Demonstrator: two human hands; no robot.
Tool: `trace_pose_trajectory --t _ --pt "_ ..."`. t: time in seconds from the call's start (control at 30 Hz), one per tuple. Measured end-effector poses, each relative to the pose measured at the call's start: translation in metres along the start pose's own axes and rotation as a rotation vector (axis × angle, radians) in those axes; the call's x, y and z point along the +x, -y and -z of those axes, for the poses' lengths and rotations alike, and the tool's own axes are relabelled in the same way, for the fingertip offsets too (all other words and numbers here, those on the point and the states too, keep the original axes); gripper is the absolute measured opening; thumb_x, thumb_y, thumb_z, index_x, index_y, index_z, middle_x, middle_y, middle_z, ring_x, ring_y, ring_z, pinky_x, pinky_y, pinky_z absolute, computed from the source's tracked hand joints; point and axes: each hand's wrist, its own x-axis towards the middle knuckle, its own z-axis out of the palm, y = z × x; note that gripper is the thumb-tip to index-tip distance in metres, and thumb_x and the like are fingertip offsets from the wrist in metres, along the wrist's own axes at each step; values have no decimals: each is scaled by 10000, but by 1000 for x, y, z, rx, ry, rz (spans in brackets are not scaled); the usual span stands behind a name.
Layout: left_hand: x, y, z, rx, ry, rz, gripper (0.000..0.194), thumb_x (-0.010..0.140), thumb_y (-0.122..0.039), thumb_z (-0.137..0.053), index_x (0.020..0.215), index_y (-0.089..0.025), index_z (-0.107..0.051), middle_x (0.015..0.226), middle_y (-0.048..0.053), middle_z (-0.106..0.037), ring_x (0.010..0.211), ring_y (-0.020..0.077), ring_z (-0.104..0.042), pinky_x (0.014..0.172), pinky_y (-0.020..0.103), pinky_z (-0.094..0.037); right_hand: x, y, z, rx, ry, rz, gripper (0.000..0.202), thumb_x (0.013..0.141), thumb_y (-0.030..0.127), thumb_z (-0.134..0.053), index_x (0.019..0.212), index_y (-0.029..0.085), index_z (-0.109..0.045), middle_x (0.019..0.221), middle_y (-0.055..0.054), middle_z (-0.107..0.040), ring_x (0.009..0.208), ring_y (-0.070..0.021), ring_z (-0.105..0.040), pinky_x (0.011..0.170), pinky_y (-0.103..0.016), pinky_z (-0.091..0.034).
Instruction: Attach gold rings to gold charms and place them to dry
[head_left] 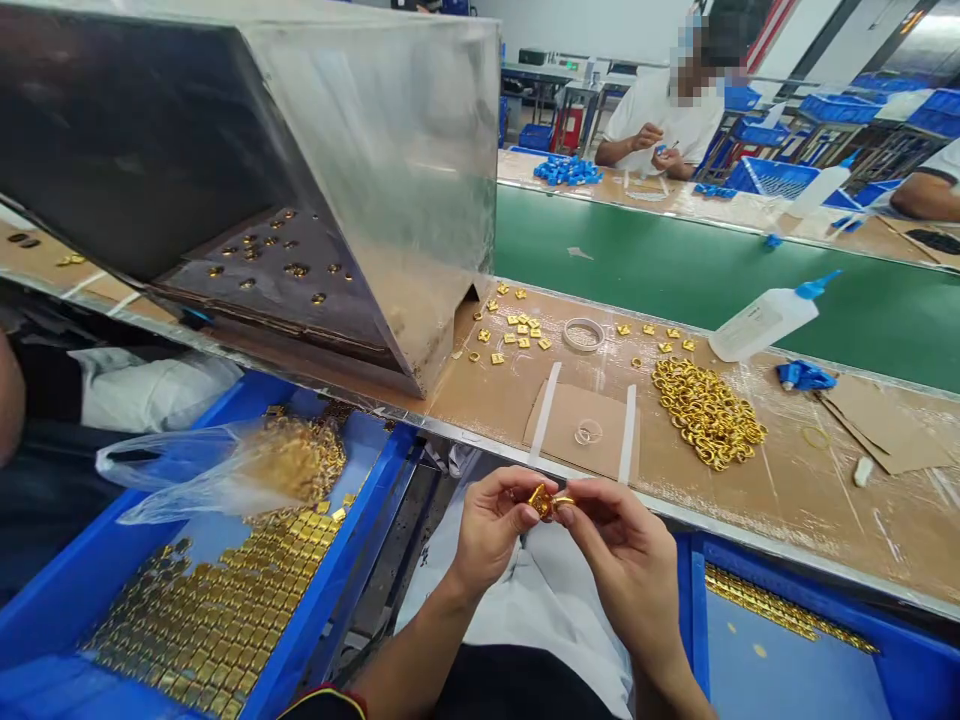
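Over my lap, just in front of the bench edge, my left hand (491,528) pinches a gold square metal piece (539,500) between thumb and fingers. My right hand (619,535) grips a gold ring (562,502) close against it; whether the two pieces touch I cannot tell. Beyond my hands a cardboard pad (574,425), held by white tape strips, bears thin pale rings (589,432). To its right lies a heap of gold rings (705,412). Several gold square pieces (525,330) are scattered behind the pad, near a tape roll (583,335).
A large metal hood (405,150) stands on the bench at left. Below it, a blue tray (375,490) holds rows of gold squares and a plastic bag (247,470). Another blue tray (787,660) sits at lower right. A white bottle (765,322) leans by the green belt (637,240); a co-worker (660,115) sits opposite.
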Motion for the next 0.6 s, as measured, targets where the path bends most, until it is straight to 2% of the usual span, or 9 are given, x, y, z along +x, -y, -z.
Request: trace_pose_trajectory --t 0.13,0.3,0.6 --pt "3 3 9 80 -53 -43 401 701 -511 -896 880 -170 -783 855 84 -781 799 200 -728 736 305 -592 7 -6 -6 -110 62 37 51 902 263 -742 943 261 -772 845 -42 -778 743 -201 -740 647 -295 -612" --pt "5 6 17 114 -66 -97 346 728 -471 -889 902 -187 -796 866 76 -777 806 198 -718 724 297 -579 13 -13 -11 -149 91 90 84 920 213 -704 943 271 -761 853 -38 -768 759 -202 -731 664 -301 -598" --pt "8 12 11 177 -81 -138 288 744 -435 -885 893 -200 -808 828 59 -764 759 176 -705 682 262 -555 13 -21 -11 -155 36 108 98 928 187 -692 911 264 -751 837 -34 -730 753 -194 -702 653 -289 -568"
